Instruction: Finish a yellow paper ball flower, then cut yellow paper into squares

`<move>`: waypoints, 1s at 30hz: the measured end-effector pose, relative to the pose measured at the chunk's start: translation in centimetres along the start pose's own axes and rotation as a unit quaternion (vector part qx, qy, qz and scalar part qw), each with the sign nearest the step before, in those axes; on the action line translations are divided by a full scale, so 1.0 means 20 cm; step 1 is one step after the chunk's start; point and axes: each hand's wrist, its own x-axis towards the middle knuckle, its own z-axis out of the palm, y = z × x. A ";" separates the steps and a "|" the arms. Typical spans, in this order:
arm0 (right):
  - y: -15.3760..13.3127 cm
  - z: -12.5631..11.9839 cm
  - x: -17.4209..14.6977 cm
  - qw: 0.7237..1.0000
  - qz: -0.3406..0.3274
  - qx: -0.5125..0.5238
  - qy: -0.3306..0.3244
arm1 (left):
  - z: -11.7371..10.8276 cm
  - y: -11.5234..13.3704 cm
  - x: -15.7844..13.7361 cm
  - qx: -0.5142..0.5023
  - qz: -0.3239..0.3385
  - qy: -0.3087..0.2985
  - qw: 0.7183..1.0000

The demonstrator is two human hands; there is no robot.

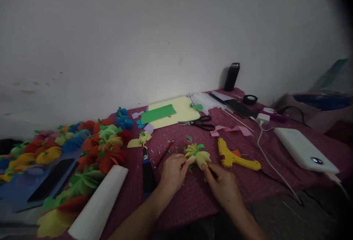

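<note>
In the head view, the only one, a pale yellow folded-paper flower with small green paper leaves (197,154) lies on the dark red checked cloth of the tabletop (193,196), just ahead of both hands and between them. The left hand (172,172) comes at it from the left, its fingertips (184,160) pressed on the flower's left edge in a light pinch; the right hand (224,186) comes from the lower right, its fingertips (205,166) touching the flower's lower right petals. Both grips are thus closed on the same small thing, from opposite sides, and neither hand is clearly nearer than the other. The flower is roughly round, a little wider than deep as seen here, so its longer line runs left to right, across the gap between the two hands. Just to the right of the flower, apart from it, a yellow glue gun with an orange trigger (237,158) lies with its nozzle end towards the flower and its handle trailing to the right, nearer the right hand. A thin red pencil (164,153) lies slantwise just left of the left hand, and black-handled scissors (200,123) lie farther back, beyond the flower.
</note>
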 end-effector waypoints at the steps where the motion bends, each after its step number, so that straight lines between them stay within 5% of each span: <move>1: 0.00 0.00 0.00 1.000 -0.001 -0.003 0.004 | 0.00 0.00 0.00 0.003 0.001 -0.006 1.000; 30: 0.00 0.00 0.00 1.000 -0.009 -0.004 0.003 | -0.01 0.04 -0.03 -0.042 0.017 0.022 0.999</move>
